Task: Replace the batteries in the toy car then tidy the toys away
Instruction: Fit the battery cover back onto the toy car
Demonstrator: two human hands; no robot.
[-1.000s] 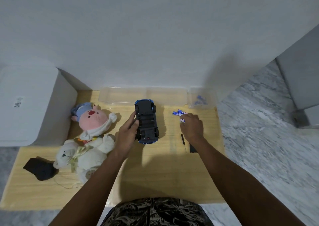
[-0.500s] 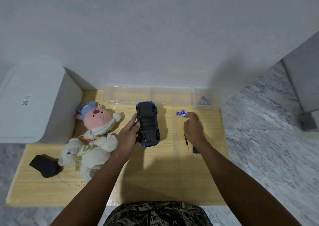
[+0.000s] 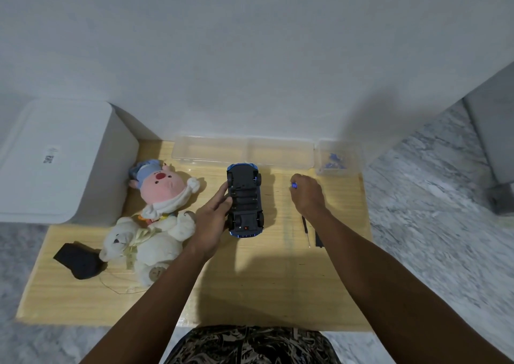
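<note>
Head view: plush toys (image 3: 155, 219) crowd left hand (image 3: 212, 219).

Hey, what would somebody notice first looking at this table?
The upturned blue toy car at the wooden table's centre, gripped by the left hand. The right hand pinches a small blue battery beside it. Two plush toys lie left: a pink one, a white bear.

Both arms reach forward, each hand busy.

The left hand (image 3: 212, 222) lies palm-down with its fingers curved against the side of the toy car (image 3: 244, 203), holding it. The right hand (image 3: 307, 195), knuckles up and fingers curled, pinches a small blue battery (image 3: 294, 185) at its fingertips. Both forearms are bare.
</note>
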